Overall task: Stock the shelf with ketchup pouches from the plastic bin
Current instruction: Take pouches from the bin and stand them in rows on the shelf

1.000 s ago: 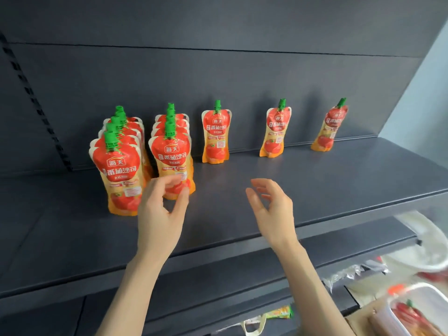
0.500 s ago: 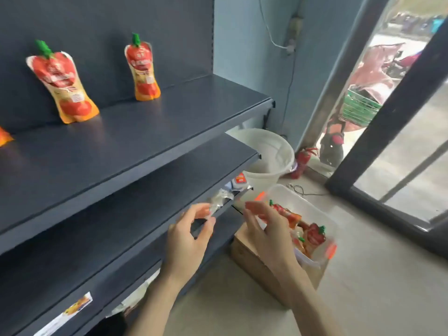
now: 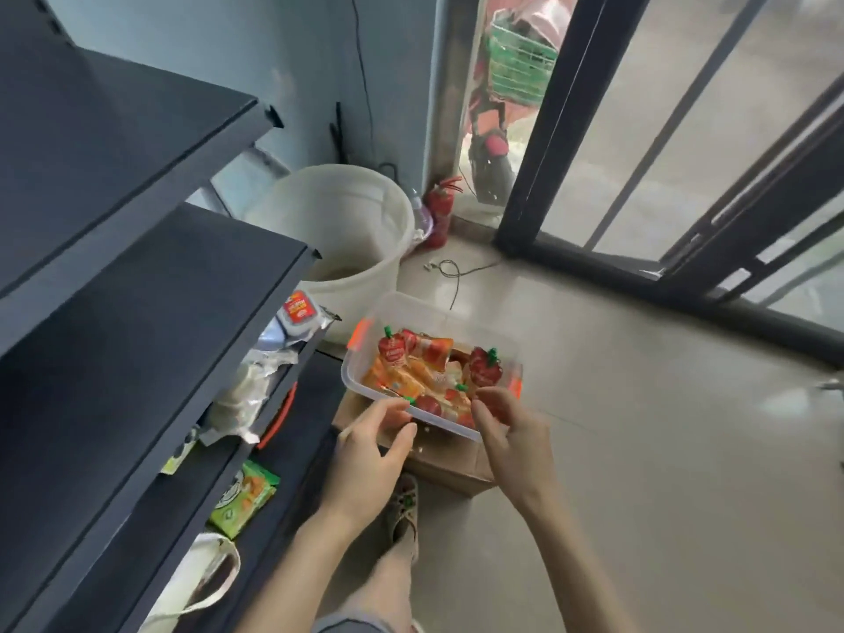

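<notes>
A clear plastic bin [image 3: 413, 308] with orange clips sits on a cardboard box [image 3: 450, 463] on the floor. Several red-and-orange ketchup pouches [image 3: 411, 363] with green caps lie inside it. My left hand [image 3: 365, 454] hovers at the bin's near rim, fingers loosely spread, holding nothing. My right hand [image 3: 509, 427] is at the near right rim, its fingers bent over the pouches; no pouch is clearly gripped. The dark shelf [image 3: 114, 143] rises at the left, with no pouches in view on it.
A white bucket [image 3: 347, 221] stands behind the bin, a red extinguisher [image 3: 440, 212] beside it. Lower shelves hold foil packets [image 3: 255, 390], a green packet [image 3: 244, 500] and a white bag [image 3: 201, 582]. A glass door frame [image 3: 548, 130] fills the right. My foot [image 3: 404, 509] is below the box.
My view swung from the stocked shelf down and right to the bin. Both hands dropped from the shelf to the bin's near rim.
</notes>
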`<state>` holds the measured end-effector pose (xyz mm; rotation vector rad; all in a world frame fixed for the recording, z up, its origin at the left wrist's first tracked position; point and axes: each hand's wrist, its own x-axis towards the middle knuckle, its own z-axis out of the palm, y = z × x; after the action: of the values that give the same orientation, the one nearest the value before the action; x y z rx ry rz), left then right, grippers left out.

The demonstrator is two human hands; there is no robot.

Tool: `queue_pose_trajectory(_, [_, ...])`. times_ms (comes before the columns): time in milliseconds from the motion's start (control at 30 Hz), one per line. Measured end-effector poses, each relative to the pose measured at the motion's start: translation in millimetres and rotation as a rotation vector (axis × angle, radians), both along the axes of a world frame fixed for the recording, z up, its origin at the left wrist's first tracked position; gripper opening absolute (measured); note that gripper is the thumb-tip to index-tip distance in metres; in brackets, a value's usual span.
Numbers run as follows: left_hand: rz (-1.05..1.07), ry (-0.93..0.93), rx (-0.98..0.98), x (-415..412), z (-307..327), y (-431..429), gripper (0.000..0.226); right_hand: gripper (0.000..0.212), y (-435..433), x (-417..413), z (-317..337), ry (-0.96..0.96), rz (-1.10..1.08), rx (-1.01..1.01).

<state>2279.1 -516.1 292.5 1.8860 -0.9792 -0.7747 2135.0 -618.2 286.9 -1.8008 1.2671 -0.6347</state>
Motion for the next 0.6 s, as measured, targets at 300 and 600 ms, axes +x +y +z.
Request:
queue_pose_trajectory(300, [-0.028, 0.143, 0.271, 58, -97, -130, 0.017, 0.014, -123, 50, -87, 0.124, -0.091, 0.233])
queue_pose_trajectory(600, [-0.019, 0.251, 0.482, 93, -226, -225, 0.014, 0.016, -198, 83, -216, 0.254, -0.160, 0.467])
